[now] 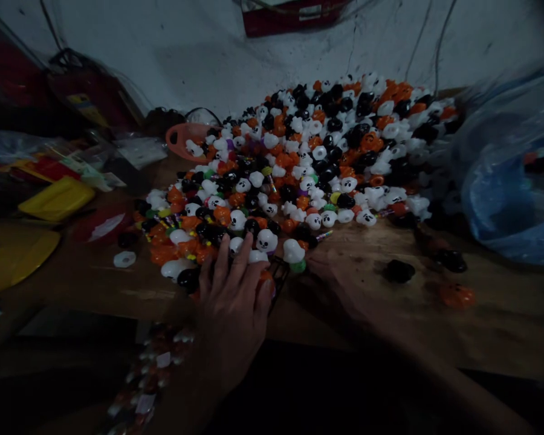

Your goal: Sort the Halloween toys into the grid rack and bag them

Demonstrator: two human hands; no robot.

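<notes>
A big heap of small plastic toys (308, 157), white ghosts, black shapes and orange pumpkins, covers the wooden table (503, 314). My left hand (233, 296) lies flat at the heap's near edge, fingers spread over white and orange pieces beside a small black grid-like part (280, 272). My right hand (340, 278) is blurred, low over the table just right of it, near a white ghost on a green base (294, 254). Whether it holds anything is unclear.
A blue plastic bag (512, 175) bulges at the right. Loose black (399, 270) and orange (457, 296) pieces lie near it. Yellow trays (57, 198) and clutter sit at the left, an orange handle (184, 138) behind the heap. A packaged strip (149, 374) hangs below the table edge.
</notes>
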